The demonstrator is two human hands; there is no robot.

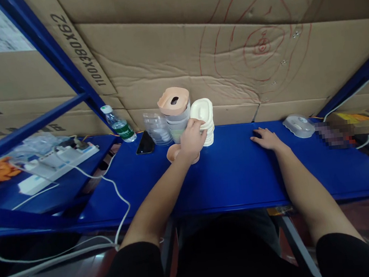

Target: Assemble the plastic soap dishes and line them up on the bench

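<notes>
My left hand reaches to a stack of cream-white lids at the back of the blue shelf, its fingers closed on the edge of the top lid. A pink lid tops a stack of clear containers just left of it, and a pink piece lies partly under my wrist. My right hand rests flat on the blue surface, fingers spread, holding nothing.
A clear lidded container lies to the right. Clear bowls, a black phone and a water bottle stand left of the stacks. A white power strip with cables lies far left. Cardboard backs the shelf.
</notes>
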